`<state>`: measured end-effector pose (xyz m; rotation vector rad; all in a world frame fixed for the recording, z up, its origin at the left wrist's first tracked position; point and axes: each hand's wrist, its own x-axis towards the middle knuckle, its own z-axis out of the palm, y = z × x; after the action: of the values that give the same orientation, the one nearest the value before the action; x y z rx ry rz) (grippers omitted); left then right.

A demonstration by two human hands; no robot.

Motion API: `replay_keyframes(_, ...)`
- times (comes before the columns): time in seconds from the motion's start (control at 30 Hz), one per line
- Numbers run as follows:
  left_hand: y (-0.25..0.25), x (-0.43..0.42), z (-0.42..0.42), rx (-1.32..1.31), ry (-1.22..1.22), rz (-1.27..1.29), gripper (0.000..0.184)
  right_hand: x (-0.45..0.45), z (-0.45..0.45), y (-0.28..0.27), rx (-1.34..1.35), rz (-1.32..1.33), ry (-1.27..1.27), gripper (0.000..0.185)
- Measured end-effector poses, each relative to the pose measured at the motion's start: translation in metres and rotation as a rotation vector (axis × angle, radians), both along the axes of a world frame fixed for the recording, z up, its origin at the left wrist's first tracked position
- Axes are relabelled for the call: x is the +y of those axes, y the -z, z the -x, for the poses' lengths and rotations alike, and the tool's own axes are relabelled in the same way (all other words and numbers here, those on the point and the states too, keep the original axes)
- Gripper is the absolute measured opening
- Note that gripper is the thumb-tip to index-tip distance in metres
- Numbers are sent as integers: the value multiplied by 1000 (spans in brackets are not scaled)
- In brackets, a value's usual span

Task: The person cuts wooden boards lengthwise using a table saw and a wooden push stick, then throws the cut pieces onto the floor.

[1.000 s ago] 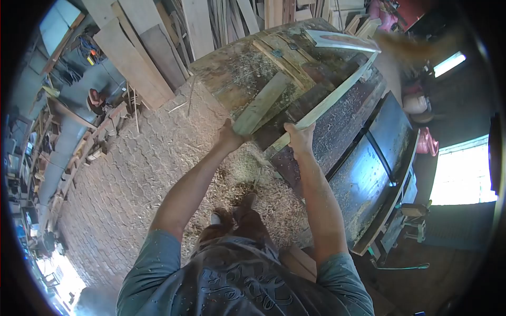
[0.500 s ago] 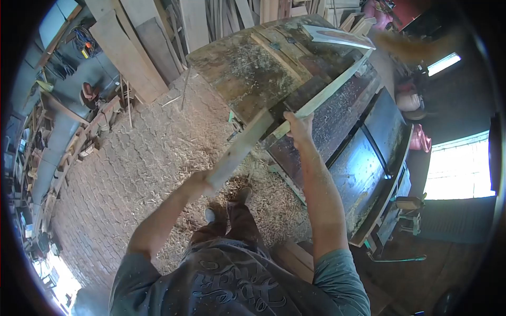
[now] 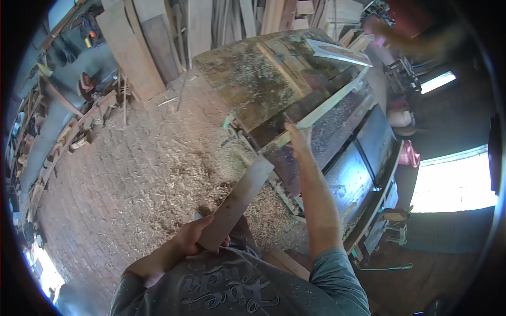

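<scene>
My left hand [image 3: 194, 234] is closed around the near end of a short flat wooden board [image 3: 237, 203], close to my shirt. The board slants up and right, its far end near the table's front corner. At the machine table my right hand [image 3: 300, 141] has its fingers wrapped over a long, narrow pale wooden strip [image 3: 332, 102]. This strip runs away from me along the dark table to a white-edged triangular piece [image 3: 337, 51] at the back. Part of the right hand's grip is hidden behind its own back.
The wooden worktable [image 3: 232, 73] carries shavings and a lighter batten. A shiny metal machine bed [image 3: 350, 174] lies right of it. Shavings [image 3: 184, 184] cover the brick floor around my feet. Tall planks [image 3: 132, 52] lean at the back. Another person's blurred arm [image 3: 416, 45] shows at upper right.
My left hand has drawn the board back toward my body and away from the table, turning its broad face up. My right hand stays on the strip. The view has shifted slightly.
</scene>
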<state>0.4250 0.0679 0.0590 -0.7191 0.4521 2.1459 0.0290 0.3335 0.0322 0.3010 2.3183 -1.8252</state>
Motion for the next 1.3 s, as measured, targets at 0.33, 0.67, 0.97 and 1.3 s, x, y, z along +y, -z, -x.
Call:
replay_keyframes(0.33,-42,37,23,-16,-99,54,61,2,11,25,203,27,54,89)
replay_keyframes(0.67,-20,55,35,82,1,125,76,0,13,-3,192,81,93,87)
replay_keyframes(0.97,-28,75,46,71,-4,124,77,11,30,11,232,80,61,87)
replay_keyframes(1.3,-27,92,53,20,-17,149,76,7,23,13,266,-297,128,100)
